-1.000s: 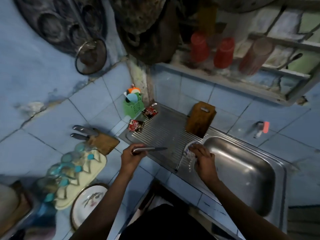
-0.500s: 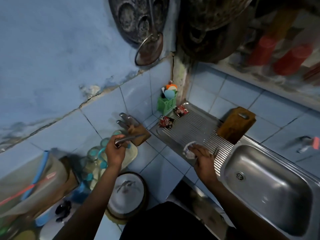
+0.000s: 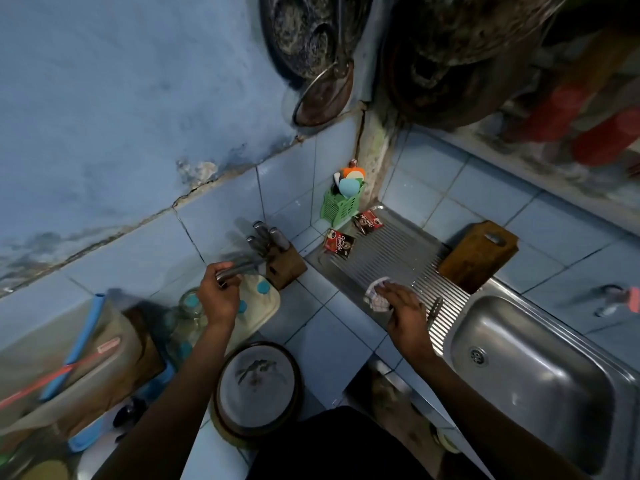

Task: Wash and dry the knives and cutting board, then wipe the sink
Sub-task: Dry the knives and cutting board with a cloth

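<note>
Left hand grips steel knife handle, tip at wooden knife block. Right hand lies flat, fingers on crumpled cloth atop ribbed steel drainboard.

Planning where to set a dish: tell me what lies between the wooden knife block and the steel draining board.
Head view: only bare blue tile between wooden knife block and steel draining board.

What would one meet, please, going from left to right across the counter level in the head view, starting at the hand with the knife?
Left hand gripping a knife → knife block → coffee sachet → right hand on a cloth → cutting board → sink → tap.
</note>
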